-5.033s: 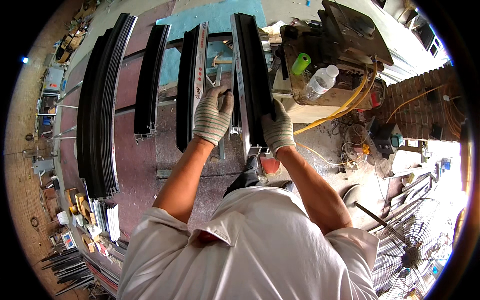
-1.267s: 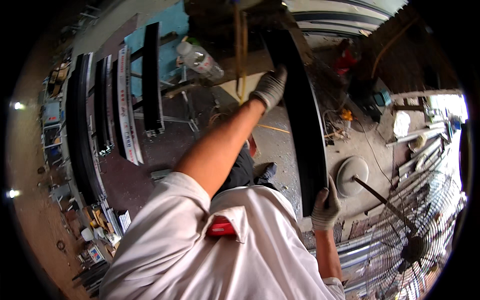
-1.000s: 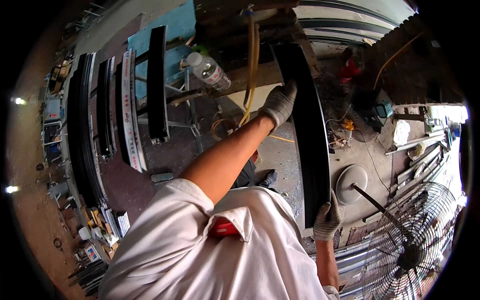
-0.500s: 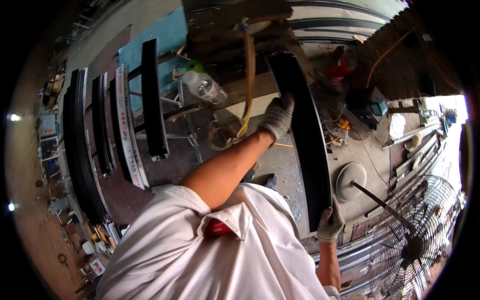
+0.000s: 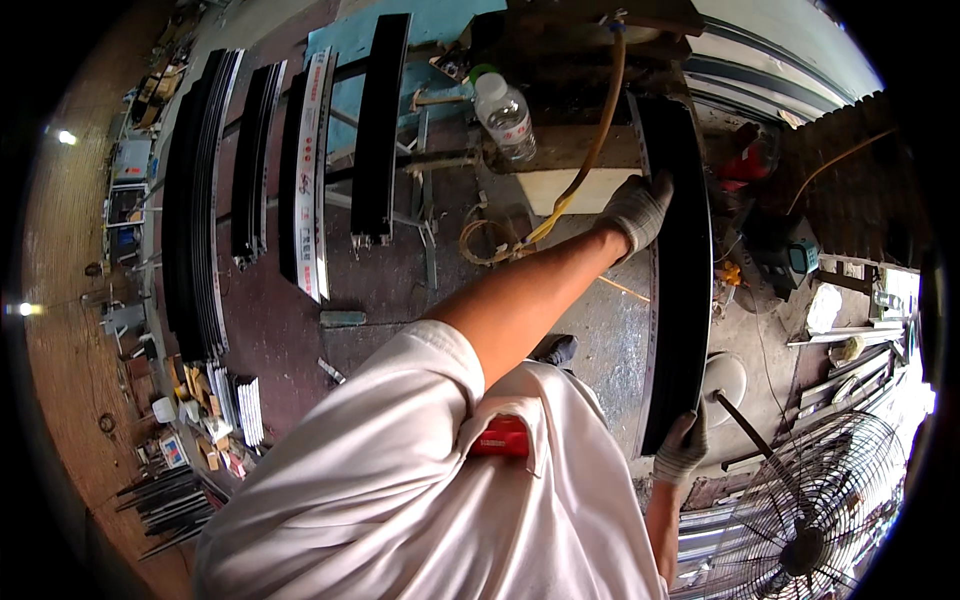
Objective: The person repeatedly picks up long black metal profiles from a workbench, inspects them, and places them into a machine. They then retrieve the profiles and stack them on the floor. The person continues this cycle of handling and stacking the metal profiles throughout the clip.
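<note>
A long black panel (image 5: 683, 280), just right of the water bottle (image 5: 505, 112), is gripped near its far end by the gloved left hand (image 5: 638, 206) and at its near end by the gloved right hand (image 5: 682, 447).

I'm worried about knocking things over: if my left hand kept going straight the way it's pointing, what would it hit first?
Probably nothing beyond the long black panel that the left hand already grips; past its edge lies cluttered floor, though depth is unclear.
</note>
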The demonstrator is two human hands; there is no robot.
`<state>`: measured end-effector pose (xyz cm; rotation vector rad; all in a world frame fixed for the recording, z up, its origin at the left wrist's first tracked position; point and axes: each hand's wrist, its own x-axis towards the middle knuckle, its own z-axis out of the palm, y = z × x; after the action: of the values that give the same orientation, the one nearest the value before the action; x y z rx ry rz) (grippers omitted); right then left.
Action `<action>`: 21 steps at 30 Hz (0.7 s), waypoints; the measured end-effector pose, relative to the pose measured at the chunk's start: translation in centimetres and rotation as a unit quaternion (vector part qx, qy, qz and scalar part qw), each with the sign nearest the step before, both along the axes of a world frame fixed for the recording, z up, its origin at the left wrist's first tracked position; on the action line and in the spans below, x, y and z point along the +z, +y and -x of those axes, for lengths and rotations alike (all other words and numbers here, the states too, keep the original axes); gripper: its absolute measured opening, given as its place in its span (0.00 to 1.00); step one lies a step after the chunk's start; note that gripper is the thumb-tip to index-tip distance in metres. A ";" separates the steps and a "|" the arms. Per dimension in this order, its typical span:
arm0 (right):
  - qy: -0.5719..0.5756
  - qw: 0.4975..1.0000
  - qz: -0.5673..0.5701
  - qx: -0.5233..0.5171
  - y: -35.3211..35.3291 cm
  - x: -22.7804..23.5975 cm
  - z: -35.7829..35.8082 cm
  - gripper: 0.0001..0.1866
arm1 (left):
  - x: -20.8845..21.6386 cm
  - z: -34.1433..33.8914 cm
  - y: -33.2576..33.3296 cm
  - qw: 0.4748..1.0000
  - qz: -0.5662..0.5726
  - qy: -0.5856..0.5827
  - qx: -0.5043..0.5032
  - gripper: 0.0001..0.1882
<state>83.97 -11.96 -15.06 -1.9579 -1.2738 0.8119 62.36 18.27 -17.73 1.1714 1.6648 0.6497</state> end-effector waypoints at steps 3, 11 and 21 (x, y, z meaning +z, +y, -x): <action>-0.002 0.999 -0.032 0.020 0.7 0.9 0.7 0.24 | 0.7 0.1 -0.5 1.000 -0.014 -0.006 0.002 0.42; 0.001 1.000 -0.021 0.004 0.0 -0.2 -0.1 0.25 | 0.0 -0.3 -0.2 1.000 0.000 -0.001 0.016 0.42; 0.023 1.000 -0.008 -0.010 0.1 -0.3 0.1 0.26 | 1.0 -0.3 -0.3 0.999 0.019 -0.013 0.034 0.41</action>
<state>83.84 -11.82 -15.39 -1.9247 -1.2295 0.8296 62.68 17.98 -16.76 1.0792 1.6947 0.6711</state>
